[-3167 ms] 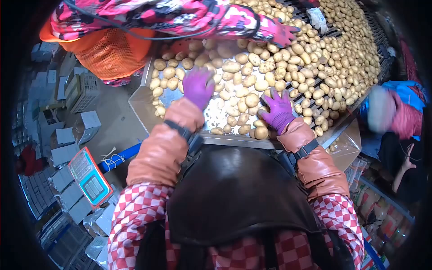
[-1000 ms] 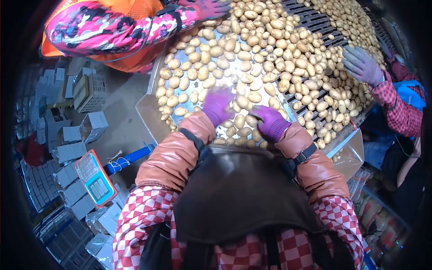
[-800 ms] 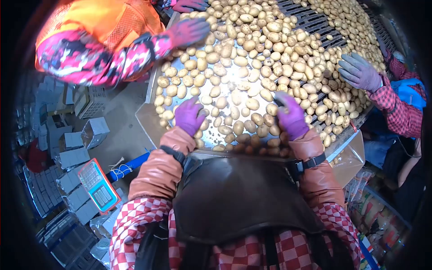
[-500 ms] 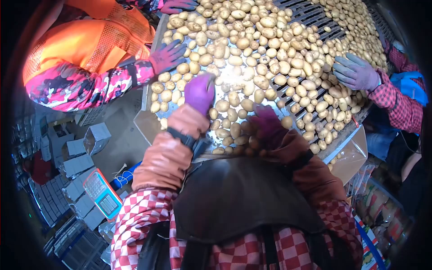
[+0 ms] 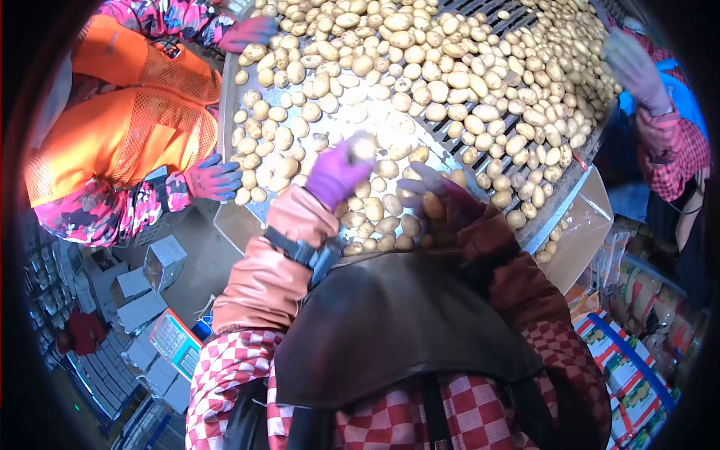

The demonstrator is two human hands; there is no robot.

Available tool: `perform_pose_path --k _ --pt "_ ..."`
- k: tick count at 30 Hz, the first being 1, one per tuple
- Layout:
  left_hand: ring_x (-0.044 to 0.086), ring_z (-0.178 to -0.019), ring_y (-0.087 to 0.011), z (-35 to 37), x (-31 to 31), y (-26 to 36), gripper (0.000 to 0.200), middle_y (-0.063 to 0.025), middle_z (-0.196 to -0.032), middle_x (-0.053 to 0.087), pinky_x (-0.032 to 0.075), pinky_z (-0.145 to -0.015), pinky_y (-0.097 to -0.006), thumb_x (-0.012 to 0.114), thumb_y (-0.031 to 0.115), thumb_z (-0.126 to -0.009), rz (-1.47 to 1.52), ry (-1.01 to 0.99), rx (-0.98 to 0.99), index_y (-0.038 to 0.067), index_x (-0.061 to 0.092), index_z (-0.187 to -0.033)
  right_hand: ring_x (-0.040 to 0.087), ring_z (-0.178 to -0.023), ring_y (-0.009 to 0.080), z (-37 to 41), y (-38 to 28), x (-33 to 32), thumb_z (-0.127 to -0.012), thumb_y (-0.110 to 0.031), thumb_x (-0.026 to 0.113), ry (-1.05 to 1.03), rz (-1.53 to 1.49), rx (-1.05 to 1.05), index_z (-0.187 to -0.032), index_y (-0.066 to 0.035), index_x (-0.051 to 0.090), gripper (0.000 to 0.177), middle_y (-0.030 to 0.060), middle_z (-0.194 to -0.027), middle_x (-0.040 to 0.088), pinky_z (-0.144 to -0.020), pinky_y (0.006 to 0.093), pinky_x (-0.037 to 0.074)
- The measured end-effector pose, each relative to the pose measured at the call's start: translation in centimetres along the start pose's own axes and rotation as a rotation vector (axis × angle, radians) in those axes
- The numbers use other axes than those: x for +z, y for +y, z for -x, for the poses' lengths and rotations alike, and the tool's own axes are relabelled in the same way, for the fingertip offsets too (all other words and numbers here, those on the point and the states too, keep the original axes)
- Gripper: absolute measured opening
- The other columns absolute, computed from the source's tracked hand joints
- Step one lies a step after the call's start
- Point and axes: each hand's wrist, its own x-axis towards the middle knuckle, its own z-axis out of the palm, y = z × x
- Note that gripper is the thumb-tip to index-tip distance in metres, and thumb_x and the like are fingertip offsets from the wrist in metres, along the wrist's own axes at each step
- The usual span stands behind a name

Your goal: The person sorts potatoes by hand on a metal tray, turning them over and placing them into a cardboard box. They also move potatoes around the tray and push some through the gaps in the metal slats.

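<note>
Potatoes are spread across the metal surface and are piled most thickly on the dark slats toward the upper right. Above the surface, the left hand, gloved in purple, is held with its fingers partly curled. A pale, rounded shape, apparently a potato, is seen at their tips, but whether it is gripped cannot be told through the blur and glare. The right hand, also gloved, is held near the front edge, its fingers partly extended and blurred. A potato is seen right at them; whether it is held or merely touched cannot be told. More potatoes are gathered between the two hands and the dark apron.

At the left edge, two gloved hands of a co-worker in an orange vest are placed beside the potatoes, well apart from each other. At the right, another person's gloved hand is raised near the pile. A cardboard box is set against the right edge.
</note>
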Motion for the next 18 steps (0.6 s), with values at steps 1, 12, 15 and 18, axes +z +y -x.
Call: perform_pose_path --k 1,12,15,18 --pt "0.064 -0.097 -0.0213 1.1 1.3 0.3 0.05 -0.0121 -0.109 0.066 0.051 -0.086 -0.0333 0.07 0.026 -0.083 0.009 -0.115 0.187 0.006 0.056 -0.126 0.054 -0.118 0.0277 0.0 0.8 -0.1 -0.094 -0.043 0.056 -0.005 -0.086 -0.042 -0.151 -0.012 0.024 0.072 0.0146 -0.14 0.043 -0.092 0.0352 0.047" --pt "0.063 -0.083 -0.0321 -1.2 0.7 -2.8 0.02 -0.0094 -0.089 0.065 0.048 -0.072 -0.0451 0.061 0.029 -0.083 -0.647 0.168 0.397 0.014 0.065 -0.095 0.056 -0.104 0.0189 13.0 3.1 -9.3 -0.102 -0.033 0.039 0.102 -0.196 -0.748 -0.137 -0.002 0.04 0.046 0.0083 -0.119 0.056 -0.087 0.0323 0.049" --pt "0.063 -0.094 -0.0334 -5.6 3.8 0.6 0.032 -0.0106 -0.11 0.064 0.05 -0.077 -0.0445 0.063 0.019 -0.08 -0.608 0.376 0.852 0.018 0.063 -0.112 0.056 -0.104 0.018 17.8 5.1 -10.9 -0.096 -0.048 0.05 0.719 -0.533 -0.911 -0.138 -0.003 0.041 0.061 0.011 -0.123 0.055 -0.082 0.0311 0.054" --pt "0.063 -0.097 -0.0356 -9.6 6.8 3.1 0.044 -0.0136 -0.117 0.061 0.051 -0.079 -0.0458 0.065 0.015 -0.077 -0.763 0.142 0.536 0.019 0.058 -0.12 0.056 -0.105 0.0186 19.8 8.4 -14.8 -0.098 -0.046 0.049 0.561 -0.817 -0.925 -0.138 -0.005 0.041 0.058 0.0106 -0.122 0.055 -0.079 0.0329 0.055"
